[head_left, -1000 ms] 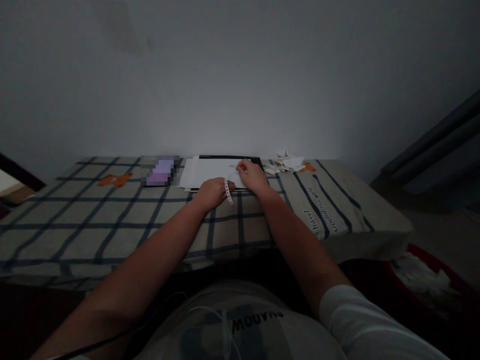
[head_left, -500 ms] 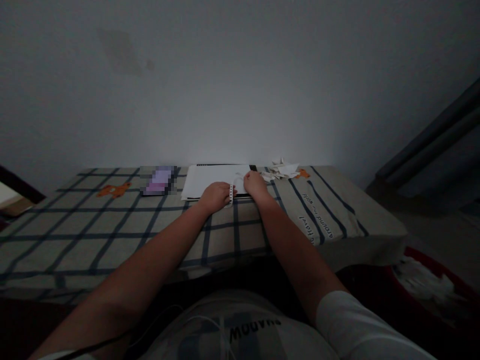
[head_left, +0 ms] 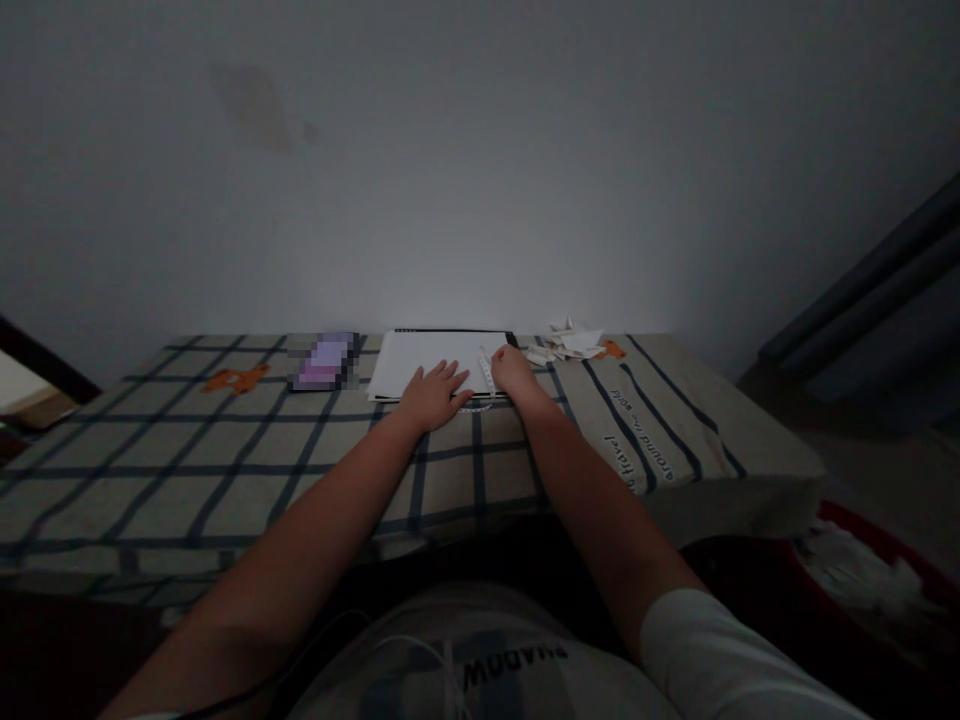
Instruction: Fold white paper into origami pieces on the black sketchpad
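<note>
My left hand lies flat, fingers spread, over the near edge of a stack of white paper sheets. My right hand is closed at the stack's right side, its fingertips pinching a thin perforated paper strip. The strip hangs in a loop from those fingers, and its lower part curves toward my left thumb; I cannot tell whether the thumb touches it. A dark border with small holes shows along the stack's far edge.
A phone, partly pixelated, lies left of the paper. Torn paper scraps sit in a heap to the right, near the wall. A checked cloth covers the table. A red bin with white waste stands at lower right.
My left hand has let go of the perforated strip and spread out flat on the paper. The strip now hangs from my right hand, which has hardly moved.
</note>
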Demonstrator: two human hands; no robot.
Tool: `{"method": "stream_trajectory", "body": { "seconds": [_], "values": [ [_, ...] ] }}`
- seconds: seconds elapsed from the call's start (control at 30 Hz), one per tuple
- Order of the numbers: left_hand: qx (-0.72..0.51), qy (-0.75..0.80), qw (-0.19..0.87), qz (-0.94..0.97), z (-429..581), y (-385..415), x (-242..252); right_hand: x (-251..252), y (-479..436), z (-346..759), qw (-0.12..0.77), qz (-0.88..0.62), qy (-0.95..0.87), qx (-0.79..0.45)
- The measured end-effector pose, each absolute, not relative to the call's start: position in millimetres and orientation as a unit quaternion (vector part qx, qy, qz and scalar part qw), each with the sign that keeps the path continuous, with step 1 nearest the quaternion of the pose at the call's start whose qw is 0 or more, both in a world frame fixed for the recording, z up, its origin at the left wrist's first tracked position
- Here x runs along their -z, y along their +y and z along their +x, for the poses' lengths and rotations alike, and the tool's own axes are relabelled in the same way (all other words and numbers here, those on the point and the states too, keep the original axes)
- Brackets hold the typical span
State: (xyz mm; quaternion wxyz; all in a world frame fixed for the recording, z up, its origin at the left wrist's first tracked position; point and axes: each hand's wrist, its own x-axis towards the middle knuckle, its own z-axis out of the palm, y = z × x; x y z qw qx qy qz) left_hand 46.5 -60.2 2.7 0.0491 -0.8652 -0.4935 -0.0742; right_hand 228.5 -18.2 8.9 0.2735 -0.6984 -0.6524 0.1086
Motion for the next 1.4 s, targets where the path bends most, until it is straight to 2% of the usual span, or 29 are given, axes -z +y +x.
{"method": "stream_trajectory", "body": {
  "seconds": [0.17, 0.27, 0.4, 0.5, 0.63, 0.83, 1.13, 1.4],
  "values": [
    [0.116, -0.481, 0.035, -0.868, 48, -56, 3, -9, -21, 228, 0.318, -0.688, -0.645, -0.093],
    [0.223, -0.471, -0.001, -0.854, 44, -52, 0, -12, -21, 229, 0.382, -0.635, -0.669, -0.051],
    [0.416, -0.45, -0.142, -0.777, 34, -53, -9, -14, -22, 228, 0.453, -0.573, -0.682, -0.031],
    [0.437, -0.421, -0.278, -0.745, 32, -59, -13, -15, -23, 226, 0.473, -0.563, -0.677, -0.04],
    [0.441, -0.406, -0.356, -0.717, 38, -67, -12, -15, -26, 223, 0.479, -0.56, -0.674, -0.051],
    [0.443, -0.41, -0.371, -0.706, 45, -67, -12, -16, -28, 221, 0.482, -0.56, -0.672, -0.046],
    [0.52, -0.413, -0.389, -0.639, 46, -67, -16, -21, -34, 217, 0.455, -0.55, -0.695, -0.085],
    [0.629, -0.459, -0.366, -0.51, 34, -56, -23, -25, -33, 213, 0.487, -0.485, -0.664, -0.294]
  ]
}}
